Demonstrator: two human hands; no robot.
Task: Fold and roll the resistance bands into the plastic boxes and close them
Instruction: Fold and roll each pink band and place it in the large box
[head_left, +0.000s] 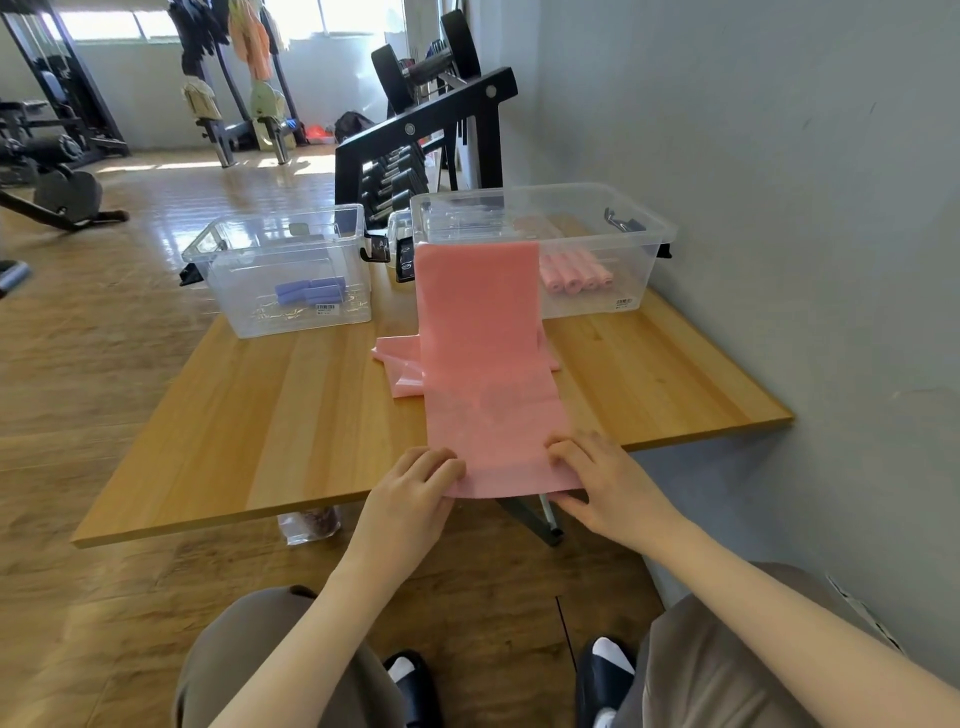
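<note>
The worktop (291, 415) is a pale wooden board with visible grain, its right side close to a grey wall. A pink band (483, 364) lies along it, running from the near edge up over the rim of the clear box on the right (587, 249). Left of the band sits a second clear box (291, 280), lid off. Both boxes rest at the far edge. Beside the band's left side, another pink piece (400, 369) lies flat, possibly part of the same band.

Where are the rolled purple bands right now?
Head view: the rolled purple bands lie inside the left clear box on the table's far left, left of the pink band.
</note>
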